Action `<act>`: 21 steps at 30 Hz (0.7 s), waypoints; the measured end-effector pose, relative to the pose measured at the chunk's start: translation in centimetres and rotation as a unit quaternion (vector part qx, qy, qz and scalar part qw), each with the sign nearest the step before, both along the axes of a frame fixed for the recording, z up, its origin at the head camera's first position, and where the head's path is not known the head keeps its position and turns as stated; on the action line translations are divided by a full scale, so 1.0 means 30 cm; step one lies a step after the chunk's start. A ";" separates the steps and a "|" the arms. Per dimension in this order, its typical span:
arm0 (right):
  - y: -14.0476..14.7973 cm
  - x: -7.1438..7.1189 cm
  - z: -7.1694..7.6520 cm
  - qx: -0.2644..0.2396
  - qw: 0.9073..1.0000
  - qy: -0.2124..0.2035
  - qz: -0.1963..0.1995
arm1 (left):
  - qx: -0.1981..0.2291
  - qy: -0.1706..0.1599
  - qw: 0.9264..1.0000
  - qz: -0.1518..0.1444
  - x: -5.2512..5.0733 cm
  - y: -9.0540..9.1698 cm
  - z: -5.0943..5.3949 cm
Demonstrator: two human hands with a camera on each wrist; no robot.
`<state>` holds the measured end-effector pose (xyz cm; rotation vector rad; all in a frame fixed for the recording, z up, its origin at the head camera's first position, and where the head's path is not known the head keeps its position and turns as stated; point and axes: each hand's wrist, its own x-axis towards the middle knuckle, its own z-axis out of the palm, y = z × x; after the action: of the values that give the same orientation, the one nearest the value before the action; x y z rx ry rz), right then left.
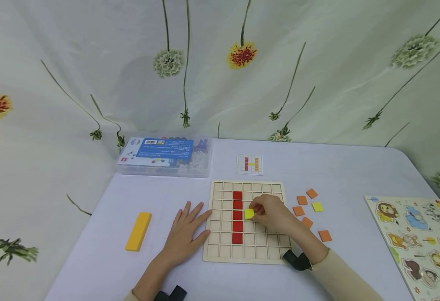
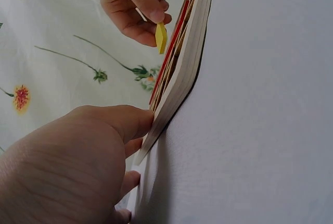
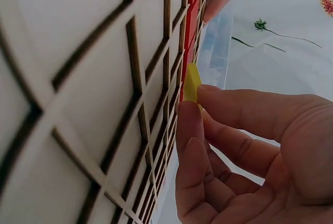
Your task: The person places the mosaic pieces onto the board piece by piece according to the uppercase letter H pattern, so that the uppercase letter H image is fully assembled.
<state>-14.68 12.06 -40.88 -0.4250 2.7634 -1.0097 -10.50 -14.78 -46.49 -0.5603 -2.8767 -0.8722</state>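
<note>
Head, R fingers pinching yel. tile, L fingers spread

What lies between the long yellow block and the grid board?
The left hand lies there, fingers spread, its thumb against the grid board; the head view shows it.

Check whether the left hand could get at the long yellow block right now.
Likely yes: the long yellow block lies left of the left hand, with only white tabletop between them, though the hand touches the board and would have to leave it.
</note>
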 end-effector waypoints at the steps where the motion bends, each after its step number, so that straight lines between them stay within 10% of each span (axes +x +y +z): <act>1: -0.003 0.000 -0.002 0.002 1.000 -0.001 -0.002 | 0.001 -0.001 1.000 0.000 0.000 0.000 0.000; 21: -0.003 0.017 0.002 0.006 1.000 0.001 -0.011 | 0.005 -0.007 1.000 0.002 0.002 0.002 0.008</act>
<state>-14.16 11.96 -40.81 -0.3962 2.7797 -0.9984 -10.43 -14.73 -46.25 -0.5486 -2.8835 -0.8918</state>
